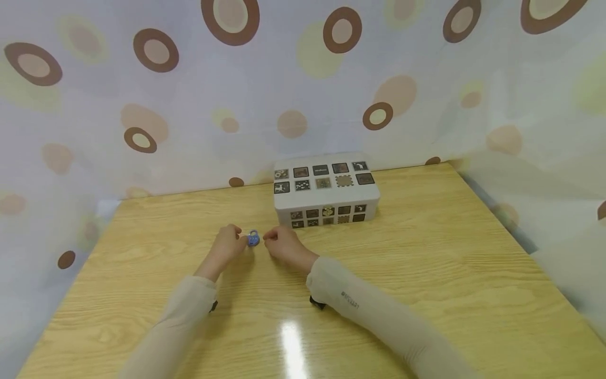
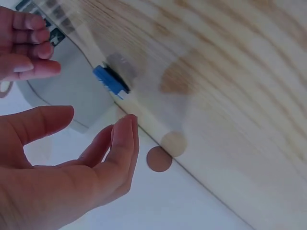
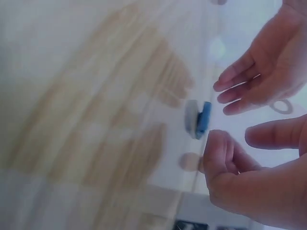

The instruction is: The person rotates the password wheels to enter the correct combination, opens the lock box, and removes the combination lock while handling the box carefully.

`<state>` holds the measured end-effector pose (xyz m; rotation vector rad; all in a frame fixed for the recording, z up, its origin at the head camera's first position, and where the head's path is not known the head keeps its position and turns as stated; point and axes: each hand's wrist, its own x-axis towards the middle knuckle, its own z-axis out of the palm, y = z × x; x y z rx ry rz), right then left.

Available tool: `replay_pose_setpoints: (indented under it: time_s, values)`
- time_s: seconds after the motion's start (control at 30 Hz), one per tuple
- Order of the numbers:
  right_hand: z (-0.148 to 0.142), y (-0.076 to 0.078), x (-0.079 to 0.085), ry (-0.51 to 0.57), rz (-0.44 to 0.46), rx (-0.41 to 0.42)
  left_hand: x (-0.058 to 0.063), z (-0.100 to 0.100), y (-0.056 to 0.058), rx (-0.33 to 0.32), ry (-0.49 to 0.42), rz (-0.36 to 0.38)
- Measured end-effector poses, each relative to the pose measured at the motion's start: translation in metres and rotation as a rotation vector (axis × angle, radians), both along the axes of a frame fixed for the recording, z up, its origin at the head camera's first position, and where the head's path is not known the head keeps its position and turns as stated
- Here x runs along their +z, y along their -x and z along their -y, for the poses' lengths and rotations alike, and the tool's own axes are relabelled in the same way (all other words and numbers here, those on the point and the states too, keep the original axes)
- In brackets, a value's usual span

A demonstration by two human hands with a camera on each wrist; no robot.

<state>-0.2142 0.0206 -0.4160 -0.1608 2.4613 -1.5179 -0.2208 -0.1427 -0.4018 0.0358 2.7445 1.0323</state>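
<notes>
A small blue padlock [image 1: 253, 240] with a light grey shackle lies on the wooden table, between the two hands. Just left of it in the head view is my left hand [image 1: 226, 246], thumb and curved fingers apart with nothing between them. On the other side, my right hand [image 1: 285, 245] hovers with its fingers loosely bent and a gap to the thumb. Both wrist views show space around the padlock [image 2: 109, 80], and neither hand grips it. In the right wrist view the padlock [image 3: 204, 120] sits beyond the right fingertips.
Behind the hands, a white box [image 1: 326, 189] with small dark square pictures stands near the table's back edge. A curtain [image 1: 284, 95] with brown and beige circles hangs behind and at both sides. The wooden table [image 1: 450, 252] extends to the right.
</notes>
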Motion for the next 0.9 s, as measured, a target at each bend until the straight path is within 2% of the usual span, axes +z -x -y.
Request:
replay_pose_setpoints:
  time_s: [0.1, 0.2, 0.4, 0.5, 0.6, 0.7, 0.83, 0.9]
  values:
    - [-0.01, -0.007, 0.006, 0.001, -0.007, 0.021, 0.003, 0.0, -0.007, -0.013, 0.006, -0.05]
    - [-0.022, -0.013, 0.011, -0.007, -0.031, 0.041, 0.006, -0.004, -0.015, -0.012, 0.008, -0.134]
    - [-0.044, -0.027, 0.021, 0.012, -0.099, 0.044, 0.016, -0.018, -0.031, -0.011, -0.055, -0.304]
    - [-0.053, -0.034, 0.026, 0.016, -0.147, 0.037, 0.019, -0.025, -0.04, -0.052, -0.061, -0.376]
    - [-0.061, -0.043, 0.031, -0.005, -0.22, 0.023, 0.02, -0.033, -0.048, -0.103, -0.045, -0.491]
    - [-0.071, -0.052, 0.035, -0.075, -0.38, 0.004, 0.019, -0.041, -0.055, -0.146, 0.001, -0.634]
    - [-0.086, -0.062, 0.033, -0.28, -0.7, -0.017, 0.016, -0.05, -0.06, -0.197, 0.103, -0.815]
    - [-0.094, -0.066, 0.031, -0.378, -0.833, -0.034, 0.015, -0.055, -0.063, -0.214, 0.152, -0.886]
